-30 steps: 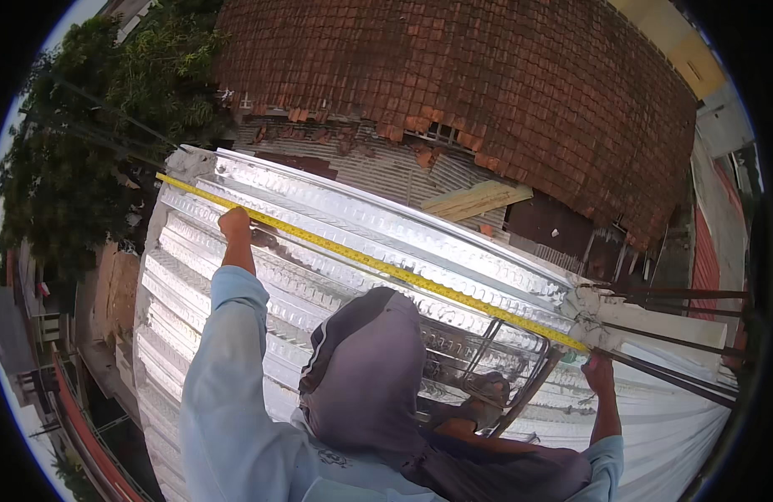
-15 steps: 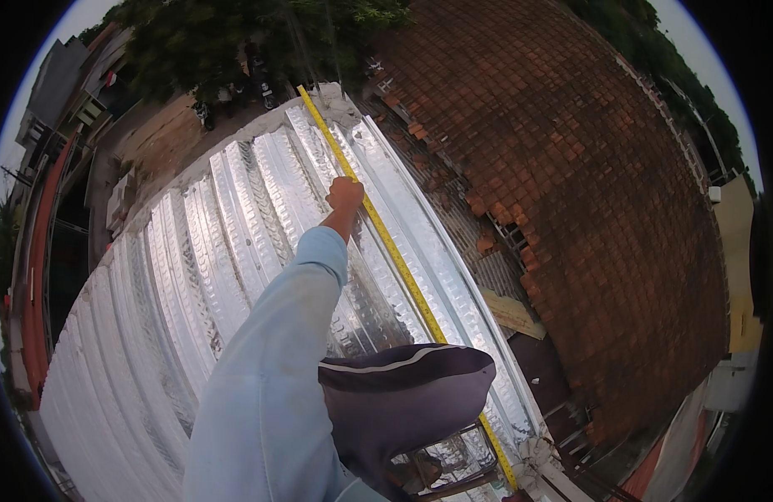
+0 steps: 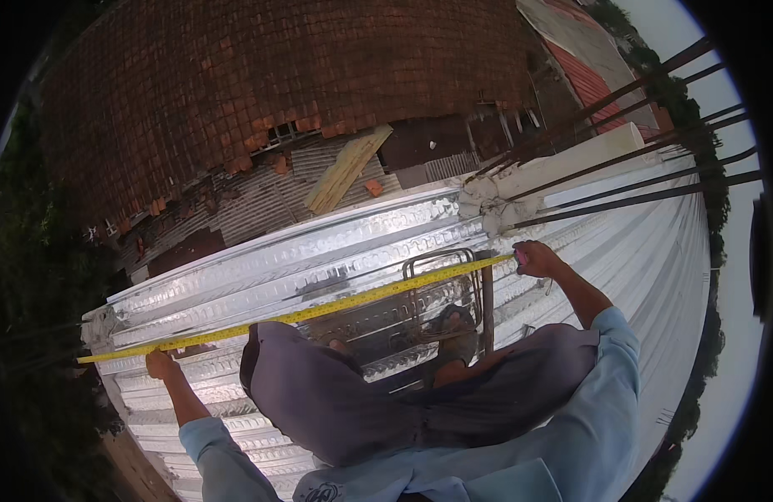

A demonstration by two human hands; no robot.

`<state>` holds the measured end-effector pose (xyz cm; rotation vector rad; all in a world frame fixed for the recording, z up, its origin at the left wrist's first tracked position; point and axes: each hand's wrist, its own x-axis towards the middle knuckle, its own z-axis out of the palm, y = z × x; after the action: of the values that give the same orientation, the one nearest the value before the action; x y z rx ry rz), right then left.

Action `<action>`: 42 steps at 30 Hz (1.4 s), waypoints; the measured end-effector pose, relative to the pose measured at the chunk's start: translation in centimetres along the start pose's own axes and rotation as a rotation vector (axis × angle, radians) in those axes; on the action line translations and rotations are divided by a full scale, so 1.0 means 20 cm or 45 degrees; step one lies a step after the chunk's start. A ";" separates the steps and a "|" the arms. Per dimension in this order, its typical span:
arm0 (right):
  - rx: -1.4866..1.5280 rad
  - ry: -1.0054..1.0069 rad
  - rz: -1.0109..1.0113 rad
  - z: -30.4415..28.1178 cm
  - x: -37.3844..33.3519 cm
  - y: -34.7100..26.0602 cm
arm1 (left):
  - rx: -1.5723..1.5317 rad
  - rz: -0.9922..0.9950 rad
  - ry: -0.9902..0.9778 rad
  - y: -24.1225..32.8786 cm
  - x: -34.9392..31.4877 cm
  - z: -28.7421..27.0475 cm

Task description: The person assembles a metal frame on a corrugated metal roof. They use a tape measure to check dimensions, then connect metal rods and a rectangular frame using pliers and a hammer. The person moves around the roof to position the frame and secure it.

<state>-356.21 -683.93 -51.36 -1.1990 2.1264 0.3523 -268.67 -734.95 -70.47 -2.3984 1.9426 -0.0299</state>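
Note:
A long yellow tape measure (image 3: 345,306) stretches across the view, just above a ribbed, silvery metal deck (image 3: 386,226). Toward its far left end, my left hand (image 3: 161,365) is closed at the blade's near edge, and a short length sticks out past the fist. My right hand (image 3: 537,259) grips the other end, with a small reddish part of the case showing between its fingers. I am squatting with knees apart, and the blade passes in front of my left knee (image 3: 278,351).
Bent metal bars (image 3: 443,261) lie by my sandalled foot (image 3: 455,330). Rusty rebar rods (image 3: 621,180) jut out at the right from a broken concrete lump (image 3: 491,205). Beyond the deck's far edge are corrugated sheets, a yellowish board (image 3: 346,170) and an old tiled roof (image 3: 261,67).
My view has turned to the right, so the tape now runs side to side rather than away from me. My right hand at the case end has come into clear view.

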 end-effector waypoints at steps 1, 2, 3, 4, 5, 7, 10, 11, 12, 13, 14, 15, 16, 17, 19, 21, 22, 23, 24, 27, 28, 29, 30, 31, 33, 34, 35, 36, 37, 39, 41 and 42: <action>0.047 0.080 -0.119 0.00 0.02 -0.09 | 0.162 0.025 0.049 -0.17 0.04 -0.07; 0.077 0.254 -0.223 0.07 -0.06 -0.09 | 0.234 -0.038 0.062 -0.10 -0.04 -0.07; 0.026 0.239 -0.236 0.15 -0.18 -0.06 | 0.397 -0.095 0.008 0.04 -0.11 -0.09; 0.038 0.134 -0.135 0.22 -0.29 -0.11 | 0.397 -0.020 0.053 0.14 -0.17 -0.12; 0.023 0.136 -0.121 0.29 -0.40 -0.15 | 0.408 0.060 0.060 0.27 -0.25 -0.15; 0.169 -0.122 -0.076 0.36 -0.50 -0.24 | -0.683 -0.302 0.254 0.42 -0.28 -0.17; 0.477 -0.267 -0.247 0.17 -0.39 -0.57 | -1.744 -0.463 0.469 0.14 -0.18 -0.07; 0.577 -0.249 -0.270 0.21 -0.42 -0.61 | -1.784 -0.450 0.381 0.23 -0.27 -0.05; 0.675 -0.226 -0.284 0.25 -0.45 -0.62 | -1.844 -0.471 0.273 0.37 -0.39 -0.05; 0.815 -0.072 -0.366 0.43 -0.46 -0.53 | -1.898 -0.474 0.151 0.53 -0.52 -0.04; 0.776 -0.054 -0.341 0.45 -0.47 -0.54 | -1.938 -0.465 0.075 0.65 -0.64 -0.09; 0.733 -0.037 -0.331 0.44 -0.46 -0.57 | -1.972 -0.449 0.015 0.74 -0.74 -0.15; 0.678 -0.022 -0.323 0.41 -0.43 -0.58 | -2.010 -0.437 -0.026 0.82 -0.82 -0.22; 0.654 -0.024 -0.321 0.40 -0.41 -0.60 | -2.043 -0.419 -0.078 0.90 -0.90 -0.29; 0.610 -0.033 -0.321 0.38 -0.39 -0.62 | -2.102 -0.370 -0.177 1.02 -1.03 -0.43; 0.516 -0.104 -0.319 0.38 -0.34 -0.63 | -2.156 -0.313 -0.261 1.13 -1.13 -0.60; 0.467 -0.133 -0.314 0.39 -0.32 -0.63 | -2.185 -0.285 -0.315 1.18 -1.18 -0.68; 0.518 -0.106 -0.308 0.39 -0.31 -0.64 | -2.214 -0.256 -0.394 1.24 -1.23 -0.74; 0.573 -0.077 -0.297 0.41 -0.32 -0.65 | -2.232 -0.222 -0.500 1.30 -1.27 -0.80; 0.784 0.113 -0.280 0.50 -0.30 -0.73 | -2.083 -0.080 -1.063 1.50 -1.35 -0.96; 0.860 0.187 -0.290 0.50 -0.28 -0.77 | -1.835 0.023 -1.392 1.56 -1.33 -0.99; 0.937 0.198 -0.315 0.46 -0.29 -0.82 | -1.540 0.209 -1.691 1.63 -1.31 -1.02; 1.017 0.209 -0.340 0.41 -0.30 -0.86 | -1.327 0.435 -1.893 1.72 -1.27 -1.02; 1.094 0.224 -0.360 0.37 -0.32 -0.89 | -1.092 0.662 -2.081 1.83 -1.23 -1.02; 1.188 0.275 -0.462 0.40 -0.29 -0.88 | -0.624 1.079 -2.262 2.10 -1.28 -1.05; 1.234 0.299 -0.517 0.42 -0.27 -0.86 | -0.415 1.260 -2.240 2.24 -1.33 -1.14; 1.307 0.279 -0.465 0.45 -0.26 -0.83 | -0.211 1.420 -2.176 2.37 -1.38 -1.21; 1.376 0.255 -0.435 0.46 -0.24 -0.80 | 0.030 1.583 -2.066 2.47 -1.39 -1.22; 1.453 0.222 -0.396 0.49 -0.24 -0.77 | 0.171 1.819 -1.905 2.55 -1.46 -1.28; 1.547 0.293 -0.301 0.52 -0.31 -0.68 | 0.365 1.977 -1.738 2.68 -1.56 -1.36; 1.663 0.354 -0.100 0.58 -0.44 -0.58 | 0.328 2.103 -1.628 2.75 -1.65 -1.38; 1.725 0.371 0.043 0.62 -0.50 -0.54 | 0.204 2.150 -1.570 2.76 -1.67 -1.36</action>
<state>-338.42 -676.71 -53.15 -0.3778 1.9006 -1.1493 -330.99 -714.48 -45.74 0.1227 2.1356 0.9353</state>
